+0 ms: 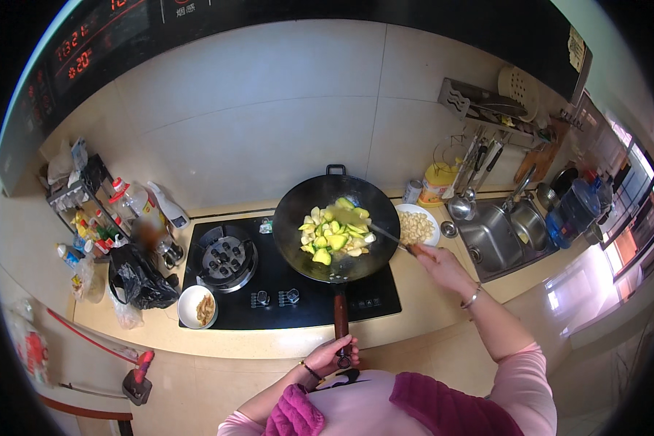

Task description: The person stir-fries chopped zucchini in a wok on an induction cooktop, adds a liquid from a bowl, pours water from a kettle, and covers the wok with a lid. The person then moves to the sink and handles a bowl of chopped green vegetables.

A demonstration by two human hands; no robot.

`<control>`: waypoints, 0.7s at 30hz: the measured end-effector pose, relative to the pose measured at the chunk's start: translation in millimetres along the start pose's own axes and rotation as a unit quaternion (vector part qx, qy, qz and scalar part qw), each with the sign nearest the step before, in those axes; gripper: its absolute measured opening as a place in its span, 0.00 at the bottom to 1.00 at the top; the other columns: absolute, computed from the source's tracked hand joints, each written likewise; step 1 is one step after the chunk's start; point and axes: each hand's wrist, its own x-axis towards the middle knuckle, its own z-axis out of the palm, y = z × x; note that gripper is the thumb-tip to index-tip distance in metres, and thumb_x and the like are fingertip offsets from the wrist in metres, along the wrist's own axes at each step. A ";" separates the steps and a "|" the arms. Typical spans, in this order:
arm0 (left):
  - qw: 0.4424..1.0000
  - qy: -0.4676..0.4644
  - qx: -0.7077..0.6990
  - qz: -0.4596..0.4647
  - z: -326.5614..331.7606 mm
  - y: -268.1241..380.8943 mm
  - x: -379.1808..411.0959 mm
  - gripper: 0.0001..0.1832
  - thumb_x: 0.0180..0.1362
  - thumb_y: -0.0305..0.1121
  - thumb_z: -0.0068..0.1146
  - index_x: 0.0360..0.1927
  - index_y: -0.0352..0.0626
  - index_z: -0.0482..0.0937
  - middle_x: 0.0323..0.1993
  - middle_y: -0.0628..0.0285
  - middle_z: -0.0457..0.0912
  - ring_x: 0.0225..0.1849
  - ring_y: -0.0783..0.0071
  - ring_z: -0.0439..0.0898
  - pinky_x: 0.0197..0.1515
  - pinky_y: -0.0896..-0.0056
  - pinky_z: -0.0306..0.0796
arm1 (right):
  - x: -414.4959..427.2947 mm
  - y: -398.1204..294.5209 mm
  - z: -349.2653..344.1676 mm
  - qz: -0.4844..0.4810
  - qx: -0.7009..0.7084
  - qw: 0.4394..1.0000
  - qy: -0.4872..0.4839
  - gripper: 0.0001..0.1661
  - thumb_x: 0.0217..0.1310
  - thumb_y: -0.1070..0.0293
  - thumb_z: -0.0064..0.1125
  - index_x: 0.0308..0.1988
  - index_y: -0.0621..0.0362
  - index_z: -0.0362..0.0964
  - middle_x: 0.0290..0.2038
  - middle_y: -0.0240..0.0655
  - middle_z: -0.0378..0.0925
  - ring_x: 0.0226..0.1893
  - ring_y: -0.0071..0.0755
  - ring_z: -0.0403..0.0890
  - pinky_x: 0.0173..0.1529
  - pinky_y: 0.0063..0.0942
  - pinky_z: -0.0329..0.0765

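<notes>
A black wok (294, 201) stands on the right burner of a black glass gas hob (305, 319). Sliced green-and-yellow squash pieces (336, 241) lie inside it. My left hand (332, 353) grips the end of the wok's brown wooden handle (340, 313). In my right hand (444, 267) is the wooden handle of a metal spatula (384, 231), whose blade is among the pieces and partly blurred. Just right of the wok, partly behind the spatula handle, sits a white plate of pale peeled cloves or nuts (416, 226). At the hob's front left corner, a white bowl (189, 308) holds brownish food pieces.
The left burner (223, 259) has nothing on it. Bottles, a black plastic bag (139, 278) and a small rack (82, 185) crowd the counter's left. To the right are a yellow oil jug (438, 184), a steel ladle (460, 207), a double sink (490, 240) and a blue water bottle (575, 210).
</notes>
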 end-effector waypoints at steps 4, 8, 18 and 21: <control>0.999 0.015 0.041 0.015 -0.9 -3.5 2.6 0.17 0.61 0.39 0.49 0.48 0.40 0.68 0.34 0.61 0.77 0.34 0.69 0.79 0.42 0.66 0.75 | 34.7 21.5 37.5 0.031 -0.067 0.990 0.120 0.20 0.58 0.62 0.48 0.50 0.55 0.68 0.39 0.50 0.76 0.41 0.51 0.76 0.44 0.37 0.72; 0.998 0.027 0.055 0.021 2.6 -1.7 -1.1 0.17 0.60 0.38 0.50 0.50 0.40 0.67 0.35 0.61 0.77 0.35 0.69 0.79 0.42 0.67 0.74 | 42.4 7.9 63.4 0.076 -0.092 0.992 0.041 0.20 0.58 0.61 0.48 0.51 0.54 0.67 0.38 0.48 0.76 0.40 0.51 0.76 0.43 0.39 0.72; 0.996 0.012 0.082 0.039 -0.3 -5.0 -2.8 0.17 0.59 0.39 0.53 0.47 0.42 0.68 0.34 0.62 0.76 0.35 0.71 0.78 0.41 0.70 0.73 | -8.2 21.6 68.8 0.073 -0.127 0.987 0.062 0.20 0.60 0.61 0.47 0.52 0.54 0.66 0.35 0.49 0.76 0.36 0.52 0.77 0.40 0.39 0.73; 0.996 0.001 0.089 0.032 1.2 -1.3 -1.9 0.18 0.58 0.40 0.53 0.48 0.42 0.67 0.34 0.62 0.76 0.35 0.72 0.78 0.41 0.69 0.73 | -15.5 41.7 79.9 0.048 0.043 0.992 0.109 0.21 0.60 0.61 0.48 0.52 0.54 0.66 0.38 0.48 0.76 0.37 0.49 0.78 0.42 0.36 0.73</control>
